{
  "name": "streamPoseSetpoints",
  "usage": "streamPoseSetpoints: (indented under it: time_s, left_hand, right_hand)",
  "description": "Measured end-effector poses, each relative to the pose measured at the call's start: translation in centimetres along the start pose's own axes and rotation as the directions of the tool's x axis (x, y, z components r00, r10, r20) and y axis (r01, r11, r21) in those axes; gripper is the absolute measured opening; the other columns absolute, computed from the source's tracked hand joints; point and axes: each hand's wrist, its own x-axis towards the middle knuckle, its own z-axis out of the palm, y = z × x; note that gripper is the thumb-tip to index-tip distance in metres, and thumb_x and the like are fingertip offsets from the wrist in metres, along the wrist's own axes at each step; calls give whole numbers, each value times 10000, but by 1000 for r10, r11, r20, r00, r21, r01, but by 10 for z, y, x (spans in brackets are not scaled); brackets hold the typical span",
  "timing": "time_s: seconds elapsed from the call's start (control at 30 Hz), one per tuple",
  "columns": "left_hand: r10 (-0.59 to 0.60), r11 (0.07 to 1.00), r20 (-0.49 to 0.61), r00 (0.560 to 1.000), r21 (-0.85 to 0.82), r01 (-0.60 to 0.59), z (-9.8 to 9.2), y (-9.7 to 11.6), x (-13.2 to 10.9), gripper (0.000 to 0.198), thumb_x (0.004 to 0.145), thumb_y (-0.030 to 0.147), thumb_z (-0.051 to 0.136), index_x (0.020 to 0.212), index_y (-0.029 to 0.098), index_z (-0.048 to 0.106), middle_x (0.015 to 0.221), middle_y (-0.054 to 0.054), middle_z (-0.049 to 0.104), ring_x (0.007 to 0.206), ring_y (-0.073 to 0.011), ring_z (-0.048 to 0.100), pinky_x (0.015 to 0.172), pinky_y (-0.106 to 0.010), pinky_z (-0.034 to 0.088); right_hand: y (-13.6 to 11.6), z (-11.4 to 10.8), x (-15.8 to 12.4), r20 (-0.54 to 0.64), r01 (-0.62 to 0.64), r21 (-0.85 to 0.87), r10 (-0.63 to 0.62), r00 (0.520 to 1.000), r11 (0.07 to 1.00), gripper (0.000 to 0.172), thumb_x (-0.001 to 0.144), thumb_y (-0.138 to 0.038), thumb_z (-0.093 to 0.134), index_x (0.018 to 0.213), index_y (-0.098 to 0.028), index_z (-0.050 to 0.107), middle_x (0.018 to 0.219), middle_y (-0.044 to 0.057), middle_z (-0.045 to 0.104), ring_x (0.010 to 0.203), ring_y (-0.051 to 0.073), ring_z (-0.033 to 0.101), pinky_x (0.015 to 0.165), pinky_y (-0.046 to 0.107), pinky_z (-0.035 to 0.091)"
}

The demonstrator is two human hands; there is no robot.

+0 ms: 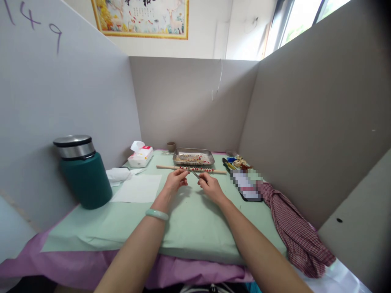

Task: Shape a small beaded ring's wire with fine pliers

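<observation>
My right hand (210, 187) is closed around a pair of thin metal tweezers (194, 175), whose tip points up and left to the fingers of my other hand. My left hand (177, 180) pinches at that tip; what lies between its fingertips is too small to make out. Just beyond both hands a pale wooden stick (166, 167) lies crosswise, with red and light beads (207, 169) along its middle. Behind it stands a shallow metal tray (210, 156) with many small red and tan bits scattered inside.
At left stand a green flask (87, 179), a tissue pack (141, 156) and white paper sheets (137, 189). A small brown cup (171, 146) is at the back. At right lie pliers (227, 165), a phone (246, 185) and a checked cloth (293, 228). Grey partitions (195, 101) enclose the table.
</observation>
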Motion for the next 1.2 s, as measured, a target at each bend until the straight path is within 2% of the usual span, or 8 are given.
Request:
streamPoseSetpoints:
  time_s: [0.13,0.33,0.53,0.87,0.97,1.03,1.1,1.2]
  left_hand:
    - [109,967,-78,991,239,-88,4,0,0,230,611,299,736,726,131,630,458,24,518,422,-96,474,496,-242,412]
    - [246,871,-125,961,463,-163,10,3,-3,112,626,243,698,654,164,624,454,28,518,404,-99,463,478,-228,365]
    - [334,861,-110,936,440,-255,10,-3,-1,78,604,171,699,600,186,622,596,17,568,446,-81,449,482,-211,343]
    - [366,836,-107,925,475,-276,9,-5,0,120,615,149,700,609,194,589,662,10,568,479,-78,437,519,-206,342]
    - [357,825,-122,926,505,-252,10,-4,-2,151,639,193,702,707,194,567,646,22,565,450,-71,461,521,-210,361]
    - [320,859,-155,935,464,-217,11,-3,-2,224,651,233,703,798,192,539,687,20,582,425,-67,478,500,-217,377]
    - [237,917,-155,959,362,-168,11,-1,-2,295,658,260,701,878,180,522,744,3,596,417,-69,494,482,-229,399]
    - [92,980,-81,993,182,-76,8,1,-1,300,663,274,702,881,144,542,717,-7,582,431,-72,499,481,-242,427]
  right_hand:
    - [-2,1,-3,-6,80,-148,-82,997,986,211,812,-283,402,844,-199,594,766,13,626,699,152,534,655,250,378]
    - [0,3,-2,-24,67,-185,-72,997,980,211,827,-269,393,852,-201,591,765,12,619,703,153,535,645,240,366]
    - [1,5,-2,-18,80,-205,-85,996,976,216,827,-266,394,845,-203,599,760,11,619,702,153,536,655,238,365]
    - [1,8,-2,-24,77,-202,-84,996,976,212,836,-280,391,864,-214,590,708,-2,601,629,148,519,605,237,351]
    - [1,8,-1,-30,53,-188,-59,998,981,212,832,-291,393,853,-214,589,686,-7,593,612,146,515,595,236,346]
    - [1,8,-1,-30,34,-171,-40,999,985,215,829,-298,393,846,-214,590,663,-13,582,595,144,508,584,236,342]
    - [0,8,-1,-28,22,-159,-27,999,987,216,823,-303,396,840,-214,592,645,-17,573,583,142,500,576,236,339]
    - [-2,8,-2,-24,23,-143,-27,999,989,218,814,-302,402,830,-210,598,641,-15,572,578,141,493,576,237,341]
